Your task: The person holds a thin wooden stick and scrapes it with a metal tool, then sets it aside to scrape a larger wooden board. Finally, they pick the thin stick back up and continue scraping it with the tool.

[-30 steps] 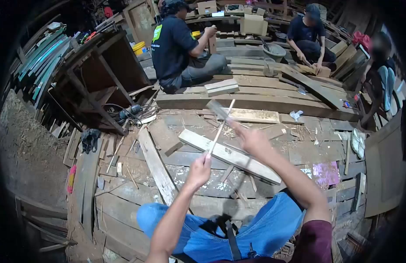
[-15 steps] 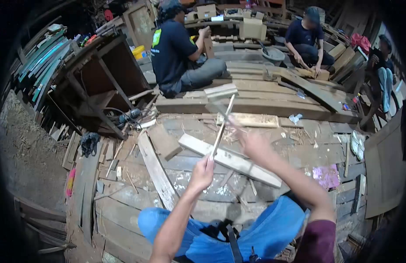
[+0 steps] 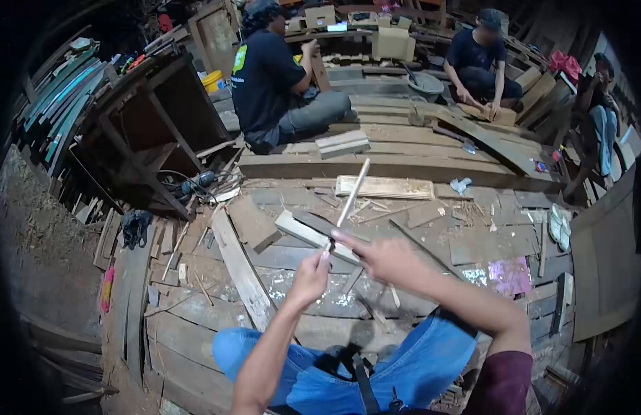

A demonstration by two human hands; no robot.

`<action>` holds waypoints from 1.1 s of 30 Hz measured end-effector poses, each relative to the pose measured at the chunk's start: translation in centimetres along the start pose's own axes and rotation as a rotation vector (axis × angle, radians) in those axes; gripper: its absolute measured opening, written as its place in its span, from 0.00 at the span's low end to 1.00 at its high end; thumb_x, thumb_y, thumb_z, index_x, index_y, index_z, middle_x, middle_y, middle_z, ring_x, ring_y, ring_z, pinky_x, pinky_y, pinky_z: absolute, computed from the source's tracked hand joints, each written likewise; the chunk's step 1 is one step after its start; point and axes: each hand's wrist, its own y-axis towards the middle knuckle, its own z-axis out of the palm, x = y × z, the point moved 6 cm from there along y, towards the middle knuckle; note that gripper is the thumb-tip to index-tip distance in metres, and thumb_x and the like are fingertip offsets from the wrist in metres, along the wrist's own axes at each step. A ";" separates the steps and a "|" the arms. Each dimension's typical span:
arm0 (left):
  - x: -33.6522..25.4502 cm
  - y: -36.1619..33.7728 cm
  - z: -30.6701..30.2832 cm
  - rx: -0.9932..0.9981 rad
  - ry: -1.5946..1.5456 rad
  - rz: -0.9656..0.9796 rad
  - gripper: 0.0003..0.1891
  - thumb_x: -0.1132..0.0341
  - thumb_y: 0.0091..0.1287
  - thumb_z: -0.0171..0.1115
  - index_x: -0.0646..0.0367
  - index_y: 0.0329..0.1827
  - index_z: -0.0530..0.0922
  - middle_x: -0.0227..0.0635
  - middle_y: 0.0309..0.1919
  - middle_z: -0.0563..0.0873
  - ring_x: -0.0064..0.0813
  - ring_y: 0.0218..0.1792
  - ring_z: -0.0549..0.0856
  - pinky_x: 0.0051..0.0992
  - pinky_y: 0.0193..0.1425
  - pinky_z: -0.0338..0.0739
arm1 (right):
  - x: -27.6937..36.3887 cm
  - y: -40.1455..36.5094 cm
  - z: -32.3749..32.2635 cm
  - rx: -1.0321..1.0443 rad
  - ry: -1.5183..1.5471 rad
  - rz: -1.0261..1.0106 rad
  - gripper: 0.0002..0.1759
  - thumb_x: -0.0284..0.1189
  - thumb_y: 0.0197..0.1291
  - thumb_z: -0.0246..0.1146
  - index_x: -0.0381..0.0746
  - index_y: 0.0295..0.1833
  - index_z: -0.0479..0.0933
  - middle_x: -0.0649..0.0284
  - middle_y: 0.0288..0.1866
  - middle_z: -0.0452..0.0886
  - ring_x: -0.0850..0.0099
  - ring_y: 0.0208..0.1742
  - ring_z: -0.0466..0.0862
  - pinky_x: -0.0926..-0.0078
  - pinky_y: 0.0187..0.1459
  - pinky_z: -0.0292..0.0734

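My left hand (image 3: pixel 310 279) is closed around the lower end of a thin pale wooden stick (image 3: pixel 353 191), which points up and away from me. My right hand (image 3: pixel 391 263) grips a knife (image 3: pixel 316 223) with a broad dark blade; its handle is mostly hidden by my fingers. The blade lies across the stick just above my left hand and points to the left. Under both hands is a pale squared piece of wood (image 3: pixel 290 225) on the floor, partly covered by the knife and my right hand.
A long board (image 3: pixel 237 259) lies left of my hands. Ahead are a small panel (image 3: pixel 385 187) and a long beam (image 3: pixel 403 168). Wood shavings and offcuts litter the plank floor. A person (image 3: pixel 279 83) sits beyond the beam; another (image 3: pixel 478 66) works wood at right. A cabinet frame (image 3: pixel 154 138) stands left.
My right hand has brought the knife down along the stick, from near its far end to just above my left hand. My left hand still holds the stick in about the same place.
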 end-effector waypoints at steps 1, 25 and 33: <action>-1.8 -0.5 -0.3 0.045 0.015 -0.159 0.19 0.57 0.77 0.45 0.63 0.33 0.73 0.31 0.20 0.74 0.21 0.25 0.72 0.29 0.31 0.69 | -2.5 0.9 -0.1 -0.027 0.058 0.126 0.40 0.28 0.61 0.54 0.66 0.77 0.52 0.53 0.22 0.80 0.56 0.23 0.83 0.56 0.25 0.79; -4.0 -1.5 0.8 0.008 0.011 -0.008 0.17 0.59 0.76 0.46 0.65 0.45 0.76 0.39 0.20 0.74 0.27 0.25 0.73 0.32 0.33 0.71 | -6.9 0.5 -3.0 -0.116 0.118 0.329 0.36 0.33 0.65 0.53 0.67 0.77 0.52 0.52 0.20 0.77 0.55 0.23 0.82 0.53 0.27 0.78; -2.0 -1.3 0.7 0.060 0.071 0.034 0.20 0.58 0.76 0.48 0.63 0.60 0.75 0.48 0.25 0.80 0.33 0.27 0.79 0.33 0.37 0.75 | -13.8 -0.3 -5.9 -0.207 -0.026 0.571 0.34 0.32 0.66 0.52 0.60 0.77 0.55 0.45 0.30 0.82 0.50 0.34 0.84 0.49 0.38 0.78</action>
